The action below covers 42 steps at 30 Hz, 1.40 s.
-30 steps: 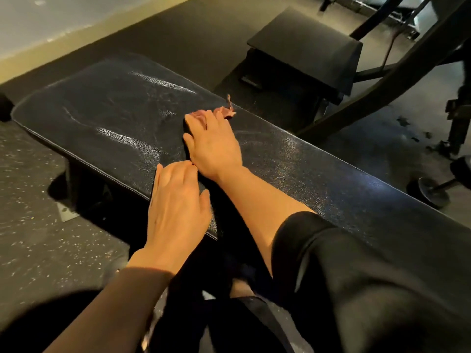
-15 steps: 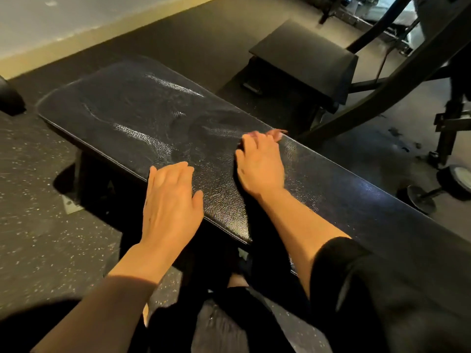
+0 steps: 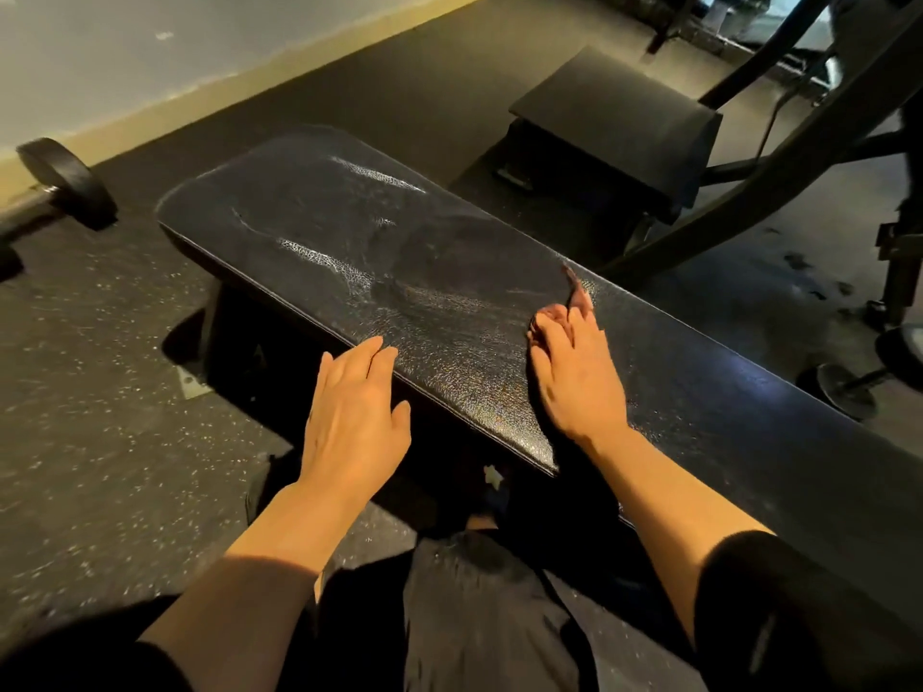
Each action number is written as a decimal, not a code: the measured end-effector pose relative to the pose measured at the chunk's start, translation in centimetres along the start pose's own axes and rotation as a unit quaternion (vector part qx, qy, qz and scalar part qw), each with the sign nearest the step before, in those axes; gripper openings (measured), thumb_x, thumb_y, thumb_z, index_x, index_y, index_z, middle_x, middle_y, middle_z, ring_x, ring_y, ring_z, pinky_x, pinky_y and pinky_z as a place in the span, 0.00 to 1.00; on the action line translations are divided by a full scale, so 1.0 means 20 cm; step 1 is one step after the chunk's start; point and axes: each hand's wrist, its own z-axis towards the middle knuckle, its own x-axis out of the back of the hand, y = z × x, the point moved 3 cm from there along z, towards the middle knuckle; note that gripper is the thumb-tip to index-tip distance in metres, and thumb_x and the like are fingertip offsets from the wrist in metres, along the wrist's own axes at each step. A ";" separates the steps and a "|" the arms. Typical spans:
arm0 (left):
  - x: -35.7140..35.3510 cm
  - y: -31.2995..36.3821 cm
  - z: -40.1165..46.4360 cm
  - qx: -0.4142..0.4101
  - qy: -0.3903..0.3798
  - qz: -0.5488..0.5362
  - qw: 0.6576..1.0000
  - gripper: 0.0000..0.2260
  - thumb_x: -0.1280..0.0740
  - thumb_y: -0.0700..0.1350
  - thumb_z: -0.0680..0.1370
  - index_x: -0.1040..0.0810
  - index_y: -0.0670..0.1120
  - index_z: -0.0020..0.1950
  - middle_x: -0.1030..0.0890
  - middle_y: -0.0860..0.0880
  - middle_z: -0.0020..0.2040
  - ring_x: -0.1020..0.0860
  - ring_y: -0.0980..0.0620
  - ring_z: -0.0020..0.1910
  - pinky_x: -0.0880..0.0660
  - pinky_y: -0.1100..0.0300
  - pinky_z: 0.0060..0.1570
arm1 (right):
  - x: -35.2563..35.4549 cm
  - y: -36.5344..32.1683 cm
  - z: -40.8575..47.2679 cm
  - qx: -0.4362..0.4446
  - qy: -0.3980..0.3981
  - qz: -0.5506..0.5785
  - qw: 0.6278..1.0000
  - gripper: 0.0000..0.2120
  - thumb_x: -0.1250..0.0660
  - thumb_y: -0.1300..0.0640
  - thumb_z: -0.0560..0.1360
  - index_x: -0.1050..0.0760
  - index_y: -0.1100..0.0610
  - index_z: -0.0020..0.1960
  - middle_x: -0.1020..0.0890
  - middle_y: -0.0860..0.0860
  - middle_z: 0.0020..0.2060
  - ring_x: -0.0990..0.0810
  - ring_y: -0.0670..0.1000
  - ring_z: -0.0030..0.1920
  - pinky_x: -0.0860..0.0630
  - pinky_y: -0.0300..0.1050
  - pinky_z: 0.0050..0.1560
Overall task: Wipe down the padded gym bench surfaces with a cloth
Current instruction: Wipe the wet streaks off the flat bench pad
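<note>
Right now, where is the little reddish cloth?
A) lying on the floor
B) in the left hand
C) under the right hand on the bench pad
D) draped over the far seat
C: the right hand presses the cloth flat on the bench pad, a corner poking out past the fingertips.

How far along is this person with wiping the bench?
Partway, it seems. The bench pad shows faint smeary streaks around its middle, which suggests passes there. In hand: the right hand presses a small reddish cloth flat on the pad, while the left hand rests on the near edge. Left: the darker stretch to the right, and the separate pad behind, which shows no streaks.
</note>
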 end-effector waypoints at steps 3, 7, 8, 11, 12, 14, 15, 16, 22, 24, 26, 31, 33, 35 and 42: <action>0.01 -0.02 -0.01 0.008 -0.014 -0.009 1.000 0.27 0.32 0.42 0.76 0.36 0.41 0.74 0.36 0.45 0.74 0.40 0.48 0.74 0.54 0.51 0.75 | -0.02 -0.20 0.01 -0.011 0.022 -0.011 1.000 0.24 0.53 0.46 0.77 0.28 0.58 0.62 0.28 0.54 0.61 0.32 0.57 0.62 0.36 0.53 0.66; 0.04 -0.07 -0.01 0.050 -0.006 -0.035 0.998 0.26 0.32 0.36 0.74 0.34 0.41 0.71 0.34 0.45 0.73 0.36 0.46 0.72 0.46 0.47 0.74 | -0.14 -0.66 0.07 0.082 0.026 0.042 0.995 0.20 0.43 0.50 0.76 0.26 0.60 0.61 0.27 0.60 0.62 0.32 0.63 0.63 0.37 0.56 0.66; 0.05 -0.08 -0.02 0.064 0.003 -0.048 0.997 0.23 0.33 0.34 0.73 0.31 0.41 0.68 0.32 0.45 0.71 0.34 0.45 0.69 0.42 0.44 0.72 | -0.17 -0.74 0.09 0.099 0.014 0.052 0.994 0.20 0.43 0.50 0.77 0.27 0.60 0.63 0.29 0.60 0.64 0.35 0.64 0.66 0.39 0.56 0.68; 0.06 -0.09 -0.02 0.086 0.015 -0.054 0.995 0.21 0.34 0.33 0.72 0.29 0.41 0.64 0.29 0.44 0.67 0.31 0.42 0.64 0.33 0.43 0.65 | -0.20 -0.79 0.12 0.145 -0.025 0.046 0.988 0.22 0.44 0.49 0.79 0.32 0.59 0.69 0.33 0.60 0.69 0.41 0.65 0.72 0.45 0.56 0.73; 0.06 -0.09 -0.02 0.082 0.009 -0.041 0.996 0.23 0.33 0.34 0.73 0.31 0.40 0.68 0.31 0.43 0.69 0.33 0.42 0.67 0.34 0.44 0.66 | -0.18 -0.75 0.11 0.165 -0.033 0.039 0.985 0.22 0.45 0.48 0.79 0.32 0.58 0.69 0.33 0.59 0.69 0.41 0.64 0.73 0.42 0.56 0.71; 0.04 -0.09 -0.02 0.077 0.003 -0.028 0.997 0.26 0.32 0.38 0.75 0.35 0.40 0.72 0.35 0.43 0.73 0.36 0.43 0.71 0.37 0.45 0.69 | -0.12 -0.62 0.05 0.186 -0.042 0.032 0.981 0.21 0.47 0.47 0.78 0.30 0.56 0.66 0.31 0.54 0.67 0.42 0.60 0.74 0.37 0.55 0.68; 0.04 -0.08 -0.02 0.079 0.002 -0.031 0.996 0.27 0.33 0.40 0.76 0.36 0.41 0.73 0.36 0.44 0.74 0.38 0.44 0.72 0.38 0.46 0.70 | -0.08 -0.53 0.00 0.179 -0.042 0.027 0.983 0.21 0.47 0.47 0.78 0.30 0.55 0.65 0.31 0.53 0.67 0.44 0.58 0.75 0.36 0.55 0.68; 0.03 -0.08 -0.01 0.081 0.001 -0.037 0.996 0.26 0.33 0.41 0.77 0.36 0.41 0.74 0.37 0.45 0.75 0.39 0.46 0.73 0.40 0.47 0.72 | -0.05 -0.44 -0.06 0.162 -0.045 0.021 0.986 0.22 0.49 0.46 0.78 0.31 0.55 0.67 0.32 0.54 0.69 0.46 0.57 0.76 0.38 0.57 0.69; 0.01 -0.07 0.03 0.065 0.011 -0.037 0.997 0.25 0.34 0.42 0.78 0.37 0.41 0.73 0.36 0.45 0.74 0.40 0.46 0.74 0.43 0.48 0.74 | 0.00 -0.36 -0.18 0.129 -0.056 -0.024 0.990 0.27 0.51 0.44 0.81 0.38 0.60 0.73 0.38 0.61 0.72 0.47 0.62 0.75 0.55 0.52 0.74; 0.01 -0.10 0.06 0.056 0.027 -0.034 0.997 0.24 0.34 0.41 0.77 0.34 0.40 0.72 0.33 0.44 0.72 0.37 0.45 0.72 0.42 0.47 0.73 | -0.03 -0.47 -0.11 0.135 -0.050 -0.034 0.989 0.27 0.51 0.45 0.81 0.37 0.62 0.72 0.34 0.63 0.70 0.43 0.65 0.73 0.52 0.55 0.75; 0.02 -0.15 0.09 0.057 0.042 -0.036 0.997 0.22 0.34 0.40 0.77 0.33 0.39 0.71 0.32 0.43 0.71 0.36 0.45 0.71 0.43 0.47 0.73 | -0.10 -0.58 -0.02 0.141 -0.057 -0.035 0.988 0.28 0.51 0.45 0.80 0.36 0.63 0.72 0.33 0.66 0.69 0.41 0.67 0.72 0.48 0.58 0.74; 0.08 -0.29 0.15 0.118 0.078 -0.065 0.988 0.21 0.35 0.39 0.78 0.33 0.41 0.71 0.33 0.44 0.72 0.36 0.46 0.71 0.34 0.47 0.69 | -0.23 -0.92 0.29 0.157 -0.048 -0.030 0.986 0.27 0.50 0.46 0.80 0.40 0.60 0.74 0.36 0.64 0.71 0.43 0.65 0.73 0.50 0.57 0.74; 0.09 -0.32 0.16 0.131 0.082 -0.078 0.985 0.22 0.35 0.38 0.77 0.34 0.43 0.71 0.33 0.46 0.72 0.36 0.47 0.71 0.34 0.47 0.69 | -0.26 -1.02 0.41 0.155 -0.041 -0.035 0.986 0.26 0.49 0.47 0.81 0.43 0.58 0.75 0.37 0.62 0.72 0.45 0.63 0.73 0.53 0.55 0.75; 0.09 -0.33 0.16 0.134 0.078 -0.085 0.984 0.24 0.36 0.38 0.78 0.37 0.44 0.74 0.35 0.46 0.73 0.38 0.48 0.73 0.35 0.48 0.70 | -0.28 -1.07 0.51 0.150 -0.048 -0.040 0.987 0.25 0.50 0.47 0.82 0.45 0.57 0.76 0.38 0.61 0.72 0.45 0.61 0.73 0.53 0.54 0.75; 0.12 -0.37 0.15 0.151 0.083 -0.080 0.982 0.23 0.37 0.41 0.80 0.37 0.43 0.74 0.37 0.47 0.75 0.40 0.49 0.74 0.39 0.55 0.71 | -0.23 -1.01 0.39 0.211 -0.035 0.031 0.976 0.30 0.56 0.44 0.78 0.34 0.61 0.70 0.31 0.60 0.68 0.38 0.62 0.70 0.47 0.54 0.74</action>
